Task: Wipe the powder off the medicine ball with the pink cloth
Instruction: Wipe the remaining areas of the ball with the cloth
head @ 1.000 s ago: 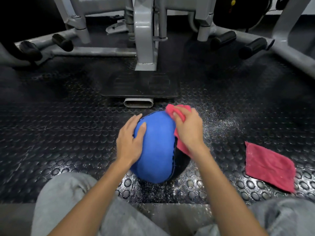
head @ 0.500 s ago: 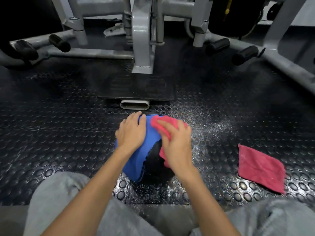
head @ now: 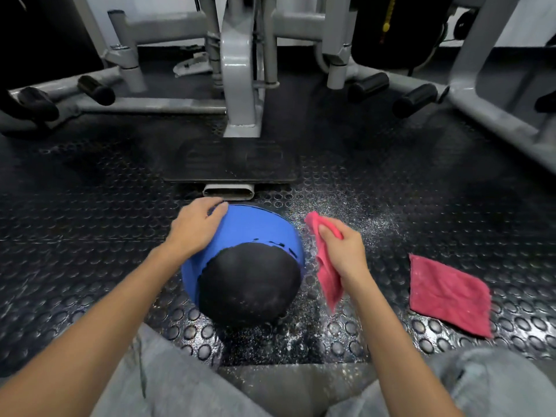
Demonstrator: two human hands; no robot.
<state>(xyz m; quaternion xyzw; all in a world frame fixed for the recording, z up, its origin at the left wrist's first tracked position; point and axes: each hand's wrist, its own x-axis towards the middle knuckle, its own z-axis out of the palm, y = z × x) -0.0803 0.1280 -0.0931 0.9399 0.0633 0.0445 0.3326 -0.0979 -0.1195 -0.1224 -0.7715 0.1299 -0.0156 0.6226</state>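
Pink terry cloth (head: 329,281) hanging from right hand (head: 346,252), grip pinching its upper end. Round blue-and-black rubber medicine ball (head: 255,233) sitting on studded black rubber floor (head: 90,236), lying just left of cloth, seemingly not touching. Left hand (head: 195,227) resting relaxed on ball's far-left top, steadying. Right hand sitting nearer for next wipe.

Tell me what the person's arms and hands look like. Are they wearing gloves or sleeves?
No gloves. The left hand and right hand are bare, and no rings or watch show. The left arm and right arm have no sleeves in view. The legs wear grey trousers.
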